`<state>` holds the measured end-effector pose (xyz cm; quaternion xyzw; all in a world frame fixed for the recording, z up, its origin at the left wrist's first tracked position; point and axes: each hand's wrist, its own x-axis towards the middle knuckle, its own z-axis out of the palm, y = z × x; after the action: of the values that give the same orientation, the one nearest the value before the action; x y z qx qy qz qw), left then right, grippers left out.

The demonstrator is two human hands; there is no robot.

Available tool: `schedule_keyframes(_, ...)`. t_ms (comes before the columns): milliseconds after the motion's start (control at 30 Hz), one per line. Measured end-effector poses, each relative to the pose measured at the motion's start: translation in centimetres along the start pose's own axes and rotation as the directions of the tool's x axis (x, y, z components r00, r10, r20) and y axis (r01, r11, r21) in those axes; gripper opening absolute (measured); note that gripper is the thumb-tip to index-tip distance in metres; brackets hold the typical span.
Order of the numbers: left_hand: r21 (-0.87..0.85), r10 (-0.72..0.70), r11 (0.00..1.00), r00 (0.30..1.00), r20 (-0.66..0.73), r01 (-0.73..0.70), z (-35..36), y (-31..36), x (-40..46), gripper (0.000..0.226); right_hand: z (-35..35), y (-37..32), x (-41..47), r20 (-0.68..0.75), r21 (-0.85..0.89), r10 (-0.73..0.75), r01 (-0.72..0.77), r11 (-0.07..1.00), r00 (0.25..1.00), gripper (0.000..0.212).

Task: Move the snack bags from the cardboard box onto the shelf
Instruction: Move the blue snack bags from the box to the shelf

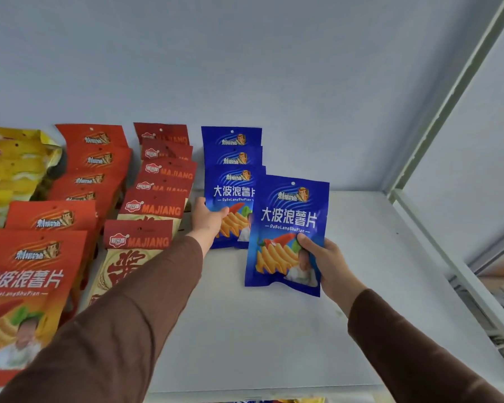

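Right hand: the right hand (326, 263) pinches the lower right corner of a blue snack bag (288, 228), thumb on the front, holding it upright just above the shelf (274, 330), near its middle.
Left hand: the left hand (208, 218) reaches deeper in, fingers closed on the lower left edge of the front bag in the blue row (232, 170), steadying it.
Blue row: three bags lean one behind another toward the shelf's back edge; the held bag overlaps the front one's right side.
Risk of toppling: the row leans loosely, so I judge it could slump forward if the left hand lets go before the new bag props it.
Risk of slipping: a one-corner pinch on slick film may let the bag twist or drop.
Neighbours: dark red bags (157, 205) stand just beside the blue row; orange-red bags (35, 271) and yellow bags (15, 161) fill the left end.
Surface: white, flat, bare across the right half.
Room: pale wall behind; a white frame post (448, 112) at the right edge.
Cardboard box: not in view.
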<state>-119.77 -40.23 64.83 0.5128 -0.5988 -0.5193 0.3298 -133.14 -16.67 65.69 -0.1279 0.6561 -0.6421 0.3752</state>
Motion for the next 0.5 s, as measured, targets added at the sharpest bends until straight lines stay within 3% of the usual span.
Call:
schedule_keyframes(233, 0.172, 0.054, 0.984, 0.997, -0.05, -0.045, -0.5, 0.6, -2.2, 0.06, 0.8, 0.0, 0.4, 0.007, -0.034, -0.013, 0.014, 0.999, 1.0, 0.037)
schedule_keyframes(333, 0.284, 0.124, 0.951, 0.992, 0.012, -0.123, -2.0, 1.1, -4.1, 0.062, 1.3, -0.7, 0.3, 0.02, -0.035, -0.04, 0.04, 0.999, 0.999, 0.03)
schedule_keyframes(433, 0.449, 0.286, 0.825, 0.939, 0.191, -0.343, -4.6, 2.6, -7.3, 0.043, 2.7, -1.0, 0.5, 0.027, -0.036, -0.02, 0.021, 0.999, 0.999, 0.031)
schedule_keyframes(500, 0.579, 0.335, 0.67, 0.885, 0.322, -0.464, -6.5, 3.4, -9.0, 0.05, 4.1, -0.9, 0.4, 0.058, -0.028, -0.008, 0.01, 1.0, 0.998, 0.027)
